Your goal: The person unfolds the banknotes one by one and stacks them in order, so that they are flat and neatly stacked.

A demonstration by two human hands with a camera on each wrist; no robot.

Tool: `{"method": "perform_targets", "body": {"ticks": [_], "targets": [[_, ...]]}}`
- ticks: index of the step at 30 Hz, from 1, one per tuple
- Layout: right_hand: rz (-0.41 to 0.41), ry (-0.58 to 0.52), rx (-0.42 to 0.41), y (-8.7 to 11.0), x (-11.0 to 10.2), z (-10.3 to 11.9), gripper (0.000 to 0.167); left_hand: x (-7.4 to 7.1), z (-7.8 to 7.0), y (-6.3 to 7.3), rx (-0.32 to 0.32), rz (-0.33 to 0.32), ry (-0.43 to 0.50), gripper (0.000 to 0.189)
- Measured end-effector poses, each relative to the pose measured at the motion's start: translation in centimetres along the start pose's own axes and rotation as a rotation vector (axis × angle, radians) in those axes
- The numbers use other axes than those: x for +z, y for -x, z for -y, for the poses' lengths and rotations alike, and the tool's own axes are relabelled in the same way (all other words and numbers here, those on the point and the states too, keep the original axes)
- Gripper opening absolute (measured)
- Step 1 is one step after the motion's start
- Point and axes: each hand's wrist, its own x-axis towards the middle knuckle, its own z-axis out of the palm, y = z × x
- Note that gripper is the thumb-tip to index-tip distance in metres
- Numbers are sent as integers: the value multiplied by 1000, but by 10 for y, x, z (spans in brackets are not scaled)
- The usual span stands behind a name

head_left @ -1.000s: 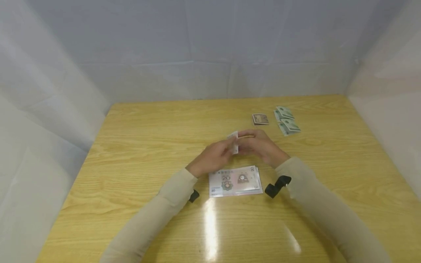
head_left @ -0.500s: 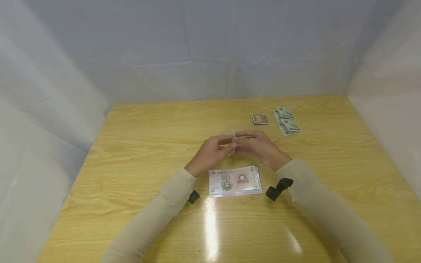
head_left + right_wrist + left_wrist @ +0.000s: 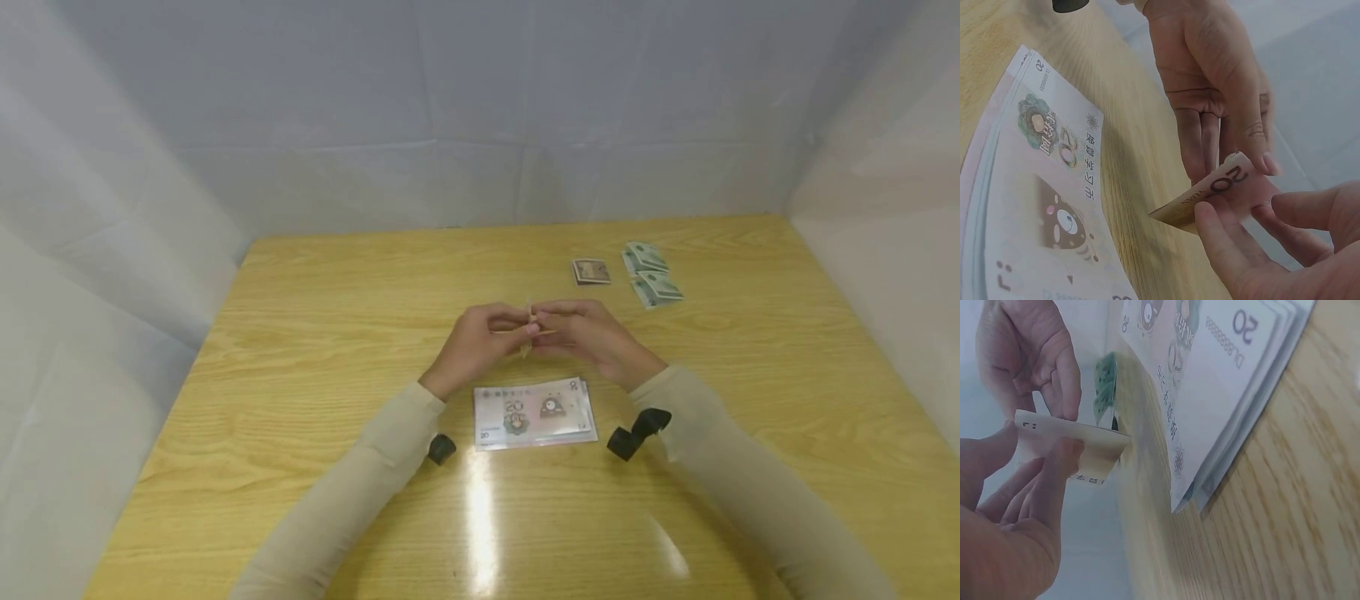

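Note:
Both hands hold a small folded 20-yuan practice banknote (image 3: 1235, 187) between them, raised above the table. In the head view the note stands nearly edge-on, so little of it shows. My left hand (image 3: 480, 343) pinches it from the left, its thumb pressed on the note's face (image 3: 1041, 434) in the left wrist view. From the other side my right hand (image 3: 592, 337) grips it with thumb and fingers, as the right wrist view shows. Just nearer to me lies a stack of flat pink 20-yuan notes (image 3: 528, 417), its edges slightly fanned.
A folded brown note (image 3: 591, 272) lies beyond the right hand. To its right are two folded green notes (image 3: 647, 258), one just nearer than the other. The wooden table (image 3: 337, 283) ends at pale sheet walls (image 3: 480, 167) behind and at both sides.
The folded note has turned from showing part of its face to nearly edge-on in the head view. My left fingers have shifted their hold on it; the right hand has barely moved.

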Motion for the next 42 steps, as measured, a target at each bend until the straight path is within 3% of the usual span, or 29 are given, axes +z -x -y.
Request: {"method": "perform_targets", "body": {"ticks": [8,21,27,33,42], "targets": [[7,20,-1,2,2,2,45,-6,1,2,-26,46,76,23],[14,43,-7,5,2,1,50,-8,-1,7,-53,68,28,22],[-11,86,7,6,2,2,41,-8,-3,9,-68,56,70,24],[-45,143,13,10,-1,3,46,-7,-5,11,-106,34,66,28],[-84,240,39,14,-8,3,48,-9,-4,14,-128,-20,98,15]]}}
